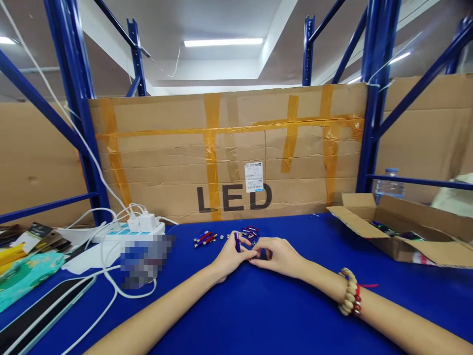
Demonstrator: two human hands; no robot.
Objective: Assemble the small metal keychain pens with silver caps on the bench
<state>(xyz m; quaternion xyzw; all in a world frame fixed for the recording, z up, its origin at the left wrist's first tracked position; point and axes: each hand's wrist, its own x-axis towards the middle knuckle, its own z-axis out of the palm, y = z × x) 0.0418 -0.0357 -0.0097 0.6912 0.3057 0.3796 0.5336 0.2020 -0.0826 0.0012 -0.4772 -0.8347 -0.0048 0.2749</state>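
Note:
Both my hands meet at the middle of the blue table. My left hand grips a small blue pen-shaped cylinder that stands upright between its fingers. My right hand, with a beaded bracelet on its wrist, touches the left hand's fingertips; what it pinches is hidden. Just beyond the hands lie small red and blue cylinders in a loose pile, a few more to their left, and tiny silver parts.
An open cardboard box holding items stands at the right, a water bottle behind it. A white power strip with chargers and cables lies at the left, beside a phone or tablet and packets. A taped "LED" carton walls the back.

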